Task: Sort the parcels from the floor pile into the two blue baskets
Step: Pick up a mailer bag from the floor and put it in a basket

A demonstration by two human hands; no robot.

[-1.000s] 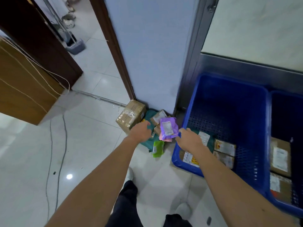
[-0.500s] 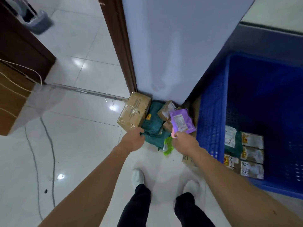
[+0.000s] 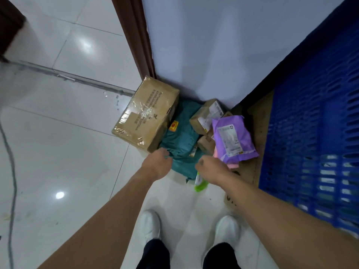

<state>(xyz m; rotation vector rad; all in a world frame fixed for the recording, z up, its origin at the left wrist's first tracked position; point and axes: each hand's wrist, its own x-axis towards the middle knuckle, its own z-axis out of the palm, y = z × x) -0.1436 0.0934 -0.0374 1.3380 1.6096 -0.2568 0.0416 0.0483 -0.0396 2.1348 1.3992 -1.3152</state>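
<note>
Gripping with both hands at the floor pile. Left hand [image 3: 157, 165] is clenched on the near left corner of the teal mailer [image 3: 181, 136], and the plastic is bunched under the curled fingers. Right hand [image 3: 212, 170] grasps the purple mailer [image 3: 233, 139] by its near corner. Its fingertips are hidden under the hand, so the exact pinch cannot be seen. The purple mailer tilts up and away from that grip, label facing up. A pink packet [image 3: 232, 165] sits right under it, touching; cannot tell if it is held too.

Big taped cardboard box [image 3: 147, 117] sits just beyond and left of the left hand's grip, touching the teal mailer. Small brown boxes [image 3: 206, 115] lie beyond the right hand's grip, against the wall corner and partly under the purple mailer. Green packet [image 3: 201, 185] lies on the floor just below the right wrist.

Blue basket [image 3: 310, 123] stands to the right of the right hand's grip, close by, with blurred labelled parcels showing through its slats. White shoes [image 3: 150, 224] are near the bottom, on the tiled floor [image 3: 68, 142].
</note>
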